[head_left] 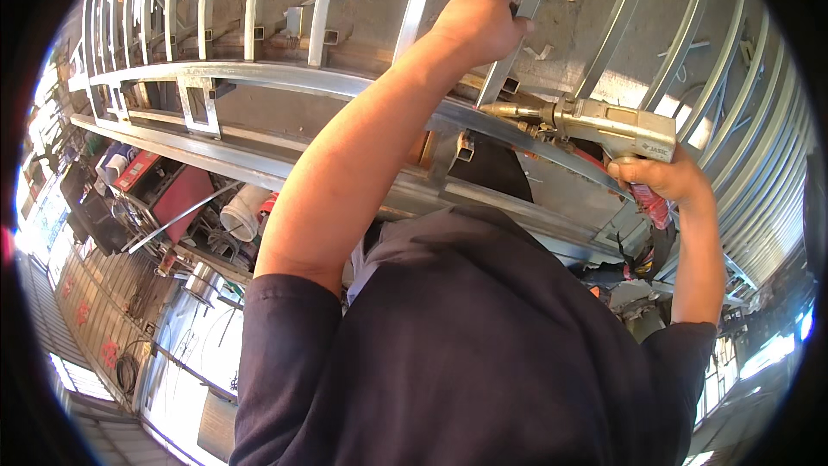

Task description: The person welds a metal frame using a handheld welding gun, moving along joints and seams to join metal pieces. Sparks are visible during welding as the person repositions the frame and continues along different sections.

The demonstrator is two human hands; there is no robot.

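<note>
My right hand (660,174) is wrapped around the handle of a boxy, pale metal welding gun (617,127) with a brass-coloured nozzle. The nozzle tip points left, at the spot where a square metal tube (494,78) meets the curved metal rail (293,78). Higher up the same tube, my left hand (485,19) grips it, with the thumb across the tube and the index finger along its edge. The left hand's other fingers are mostly hidden. From this view I cannot tell whether the nozzle touches the joint.
Many parallel metal bars (325,4) form a frame over the concrete floor (371,13), where offcuts lie scattered. A lower rail (198,154) runs closer to me. At left stand a red machine (177,198) and a white bucket (241,214). Cables hang at the right.
</note>
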